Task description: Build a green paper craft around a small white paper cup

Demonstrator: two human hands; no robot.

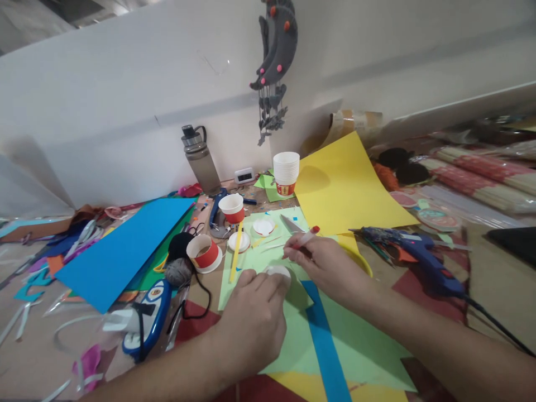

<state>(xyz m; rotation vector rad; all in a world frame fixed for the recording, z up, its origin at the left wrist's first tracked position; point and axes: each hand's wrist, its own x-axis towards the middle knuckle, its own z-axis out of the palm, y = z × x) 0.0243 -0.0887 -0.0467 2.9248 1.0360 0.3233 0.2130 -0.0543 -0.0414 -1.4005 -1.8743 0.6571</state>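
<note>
My left hand (256, 312) is closed, its fingertips on a small white disc (280, 272) that lies on pale green paper (301, 340); part of the disc is hidden under the fingers. In my right hand (324, 259) is a red and white marker (305, 239), its tip end low beside the disc. Just behind the marker is a pointed metal blade (291, 224). Two white lids (263, 226) and a thin yellow paper strip (237, 254) lie beyond my left hand. A blue paper strip (324, 346) runs toward me between my forearms.
Red and white paper cups (231, 207) stand at the back, with a cup stack (286, 173) farther right. Blue card (129, 248) and a blue-and-white tool (151, 318) lie left. Yellow card (347, 184) and a corded glue gun (422, 257) are right. A bottle (201, 162) stands behind.
</note>
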